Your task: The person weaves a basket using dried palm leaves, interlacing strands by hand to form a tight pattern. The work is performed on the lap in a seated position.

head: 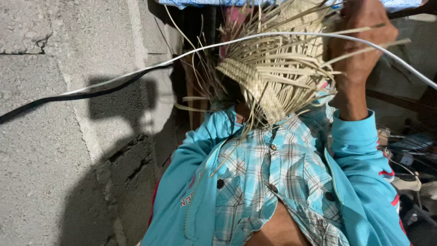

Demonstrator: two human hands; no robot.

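Note:
The camera looks back at a torso in a turquoise jacket (359,191) and a checked shirt (268,177), close up. My left hand (359,50) rises from the jacket sleeve at the upper right. It is closed on a half-woven piece of pale palm strips (268,73) and holds it up in front of the head. Loose strip ends fan out from the piece in all directions, and its plaited band runs diagonally across the middle. My right hand is out of view.
A rough grey block wall (54,136) fills the left side and carries a dark shadow. A thin cable (136,73), white turning black, stretches across the frame in front of the weaving. Cluttered objects (409,182) lie at the right edge.

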